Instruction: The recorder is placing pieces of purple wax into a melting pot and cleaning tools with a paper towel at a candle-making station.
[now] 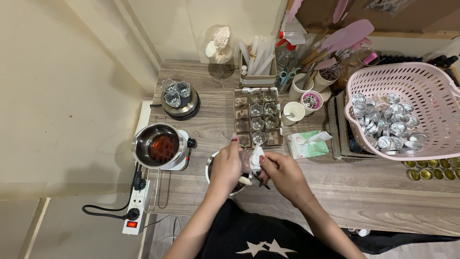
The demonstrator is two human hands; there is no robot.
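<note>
My left hand [225, 165] is closed around a small clear glass cup over a round metal bowl [210, 168] at the table's front edge. My right hand [280, 170] pinches a crumpled white tissue [256, 157] and presses it against that cup. A small pale round piece [245, 180] shows just below my left fingers. Just behind the hands sits a cardboard tray [237, 110] with rows of small flower-shaped glass cups.
A steel pot [158, 145] of dark liquid sits on a white hotplate at left, a second burner [178, 98] with glass cups behind it. A tissue pack [307, 144], paper cups [293, 112], a pink basket [431, 86] of metal tealight cups and a power strip [135, 206] are nearby.
</note>
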